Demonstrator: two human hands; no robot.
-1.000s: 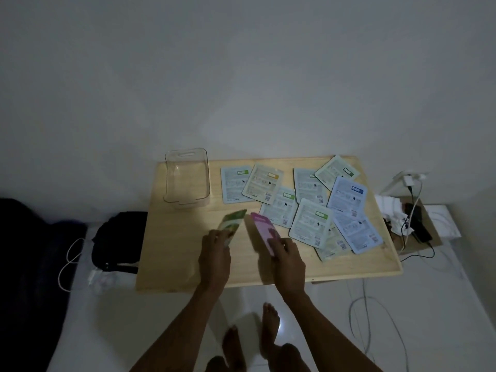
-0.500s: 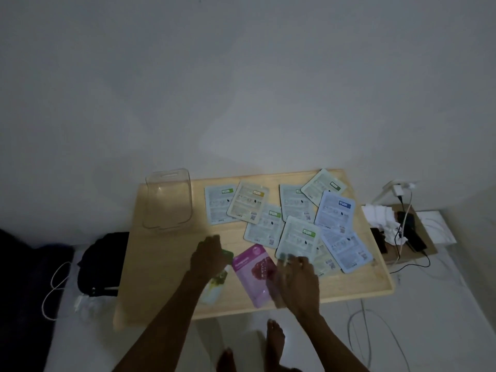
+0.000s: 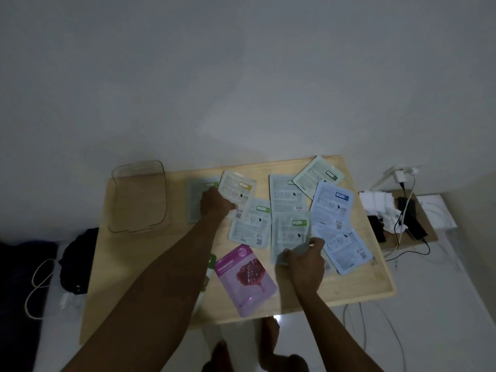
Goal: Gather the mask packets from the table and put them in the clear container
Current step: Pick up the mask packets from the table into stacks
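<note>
Several pale mask packets lie spread over the back right of the wooden table. My left hand reaches far over and lies on the leftmost grey-green packet, beside the yellow-tagged packet; its fingers are hidden. My right hand pinches the near edge of a green-tagged packet. A pink pomegranate packet lies flat near the front edge. A green packet is mostly hidden under my left forearm. The clear container stands at the back left corner with nothing in it.
A low side table on the right holds a power strip, black devices, crumpled white paper and cables. A black bag and a white cable lie on the floor at left. My bare feet show below the table's front edge.
Both hands have let go of the green and pink packets, which now lie near the front edge. My left hand moved to the far left packets, my right hand to the green-tagged one.
</note>
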